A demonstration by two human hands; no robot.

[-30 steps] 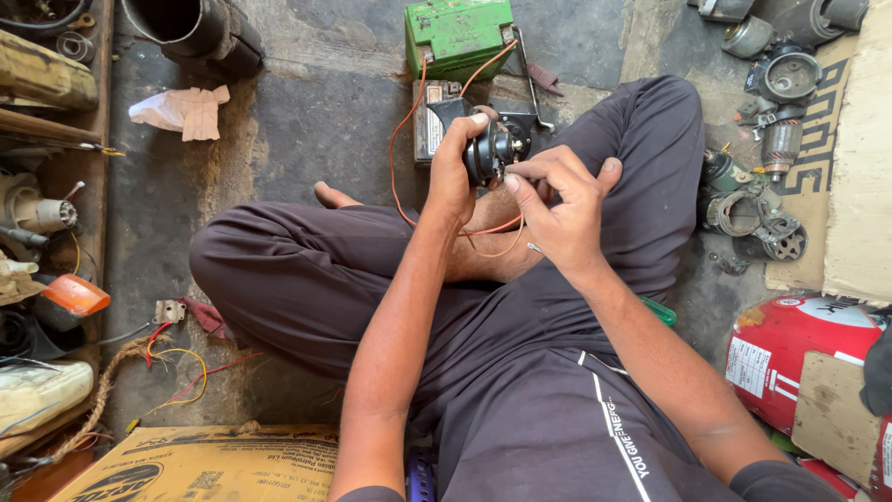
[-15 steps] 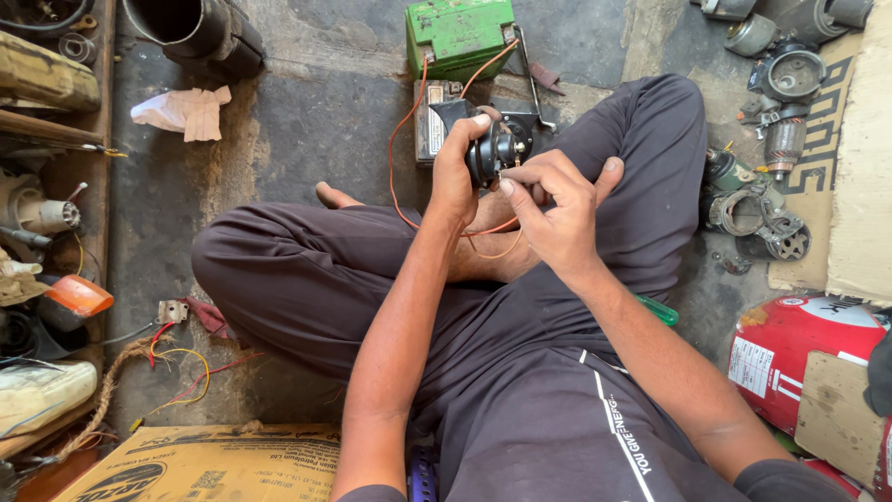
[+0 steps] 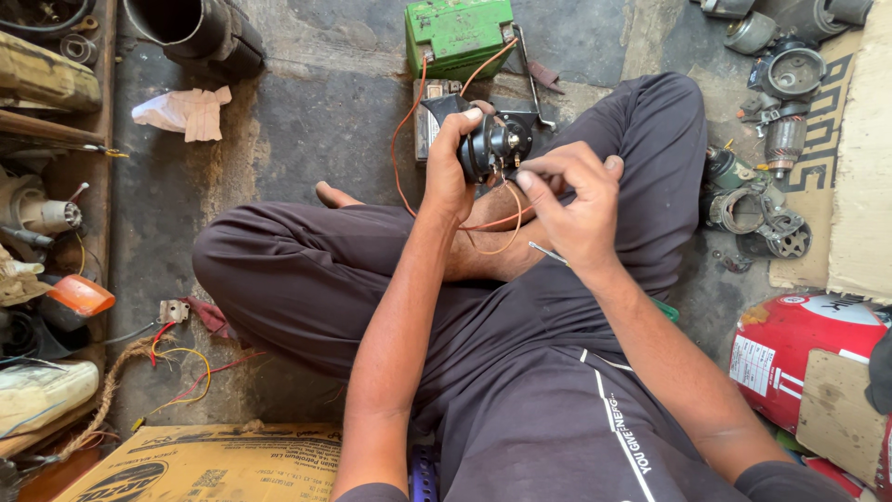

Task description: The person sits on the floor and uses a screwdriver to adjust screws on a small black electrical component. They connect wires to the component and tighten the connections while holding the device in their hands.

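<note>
**Handling a small black horn-like unit with attached leads**

While the person sits cross-legged on the grey concrete floor [image 3: 307, 121], the round black disc-shaped electrical unit with a metal bracket [image 3: 492, 144] is held above the folded legs, just in front of the green box-shaped battery [image 3: 457, 35]. The left hand [image 3: 452, 172] wraps the unit's rim, thumb on one side and fingers curled over the far edge, so the body is clamped across its width. The right hand [image 3: 576, 200] works at the near face, thumb and forefinger pressed together in a pinch on what appears to be a terminal or wire end; the exact contact point is hidden by the fingertips. Thin orange insulated wires [image 3: 401, 139] run from the battery, loop down past the left wrist and cross toward the unit.

Judged from its compact moulded body and metal fittings, the unit is probably rigid and moderately heavy for its size, with a smooth casing that could turn in a loose grip; the rim and bracket look like the safest holds. The wires are limp and light, and their joints likely fragile, so they should not bear the unit's weight. Grey metal motor housings [image 3: 753, 209] lie beside the right knee, and a crumpled white cloth [image 3: 181, 112] lies well apart.
</note>
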